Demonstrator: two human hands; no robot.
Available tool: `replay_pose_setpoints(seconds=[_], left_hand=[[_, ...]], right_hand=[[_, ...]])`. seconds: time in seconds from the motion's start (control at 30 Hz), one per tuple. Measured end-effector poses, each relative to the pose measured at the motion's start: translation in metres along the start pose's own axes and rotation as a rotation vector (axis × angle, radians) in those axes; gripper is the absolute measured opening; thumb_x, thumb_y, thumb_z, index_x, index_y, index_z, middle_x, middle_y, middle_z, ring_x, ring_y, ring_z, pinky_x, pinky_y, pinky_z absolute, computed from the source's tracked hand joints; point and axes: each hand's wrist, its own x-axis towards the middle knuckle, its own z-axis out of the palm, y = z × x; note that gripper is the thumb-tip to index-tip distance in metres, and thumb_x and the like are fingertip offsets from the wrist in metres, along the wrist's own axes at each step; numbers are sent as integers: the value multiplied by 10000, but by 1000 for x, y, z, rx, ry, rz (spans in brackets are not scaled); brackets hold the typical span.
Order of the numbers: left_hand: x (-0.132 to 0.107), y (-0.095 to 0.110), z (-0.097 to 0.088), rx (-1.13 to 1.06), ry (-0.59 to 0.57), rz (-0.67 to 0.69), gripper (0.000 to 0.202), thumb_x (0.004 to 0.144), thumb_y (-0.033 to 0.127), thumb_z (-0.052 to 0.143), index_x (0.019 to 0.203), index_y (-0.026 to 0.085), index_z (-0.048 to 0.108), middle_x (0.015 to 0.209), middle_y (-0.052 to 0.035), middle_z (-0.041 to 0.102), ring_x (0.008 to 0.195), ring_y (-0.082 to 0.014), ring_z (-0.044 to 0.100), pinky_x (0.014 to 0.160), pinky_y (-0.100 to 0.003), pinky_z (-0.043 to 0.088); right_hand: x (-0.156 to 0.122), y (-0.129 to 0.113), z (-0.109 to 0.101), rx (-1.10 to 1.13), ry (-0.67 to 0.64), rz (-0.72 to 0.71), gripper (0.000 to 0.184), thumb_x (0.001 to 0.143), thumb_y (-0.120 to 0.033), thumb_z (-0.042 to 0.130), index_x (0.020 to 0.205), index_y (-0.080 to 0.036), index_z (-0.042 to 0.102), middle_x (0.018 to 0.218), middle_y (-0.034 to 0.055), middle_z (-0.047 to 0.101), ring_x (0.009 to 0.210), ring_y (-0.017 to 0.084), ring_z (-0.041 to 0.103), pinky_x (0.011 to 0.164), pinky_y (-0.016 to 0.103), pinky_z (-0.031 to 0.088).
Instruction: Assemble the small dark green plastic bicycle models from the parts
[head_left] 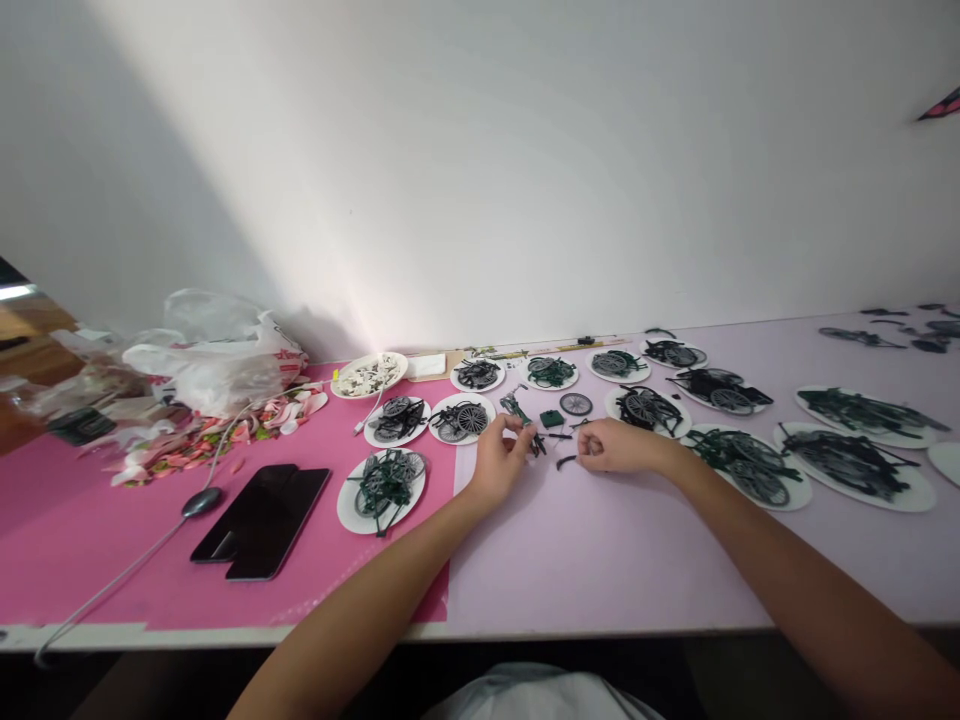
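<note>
My left hand [501, 456] rests on the pale table with its fingers pinched on a small dark plastic part [534, 441]. My right hand [609, 446] lies close beside it, fingers curled round something too small to make out. Between and just beyond the hands lie loose model pieces: a curved black piece [566, 462], a small green block [551, 419] and a spoked wheel [576, 404].
Several white plates [343, 505] with green and black wheeled model parts spread across the table from centre to right. A dark phone [261, 519] lies on the pink mat [90, 560] at left, with a cable, plastic bags [214, 350] and pink scraps.
</note>
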Motion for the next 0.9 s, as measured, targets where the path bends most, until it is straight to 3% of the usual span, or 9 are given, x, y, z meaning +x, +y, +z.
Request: replay_pose_setpoints(seconds=[0.17, 0.37, 0.67, 0.9], left_hand=[[1, -1, 0, 1, -1, 4, 418, 820, 563, 738, 889, 193, 556, 745, -3, 661, 533, -122, 619, 491, -231, 483], [2, -7, -1, 23, -9, 19, 381, 852, 534, 711, 906, 188, 561, 757, -10, 667, 542, -119, 618, 508, -228, 467], [1, -9, 0, 7, -18, 23, 387, 841, 537, 724, 918, 193, 565, 748, -9, 673, 567, -132, 636, 509, -224, 465], [3, -11, 0, 3, -24, 13, 394, 844, 546, 719, 907, 192, 556, 763, -20, 687, 577, -135, 646, 521, -233, 474]], right_hand=[[1, -4, 1, -31, 48, -42, 82, 761, -302, 648, 763, -220, 653, 626, -25, 563, 537, 137, 440, 523, 259, 315], [4, -3, 0, 42, 195, -90, 187, 782, -307, 635, 918, -208, 716, 595, -39, 494, 529, 138, 410, 536, 257, 285], [5, -9, 6, 77, 369, -230, 216, 842, -364, 628, 956, -206, 721, 598, -52, 471, 548, 134, 429, 565, 254, 322], [4, -11, 9, 152, 400, -246, 238, 866, -387, 635, 985, -206, 734, 557, -71, 406, 514, 123, 381, 538, 255, 310]])
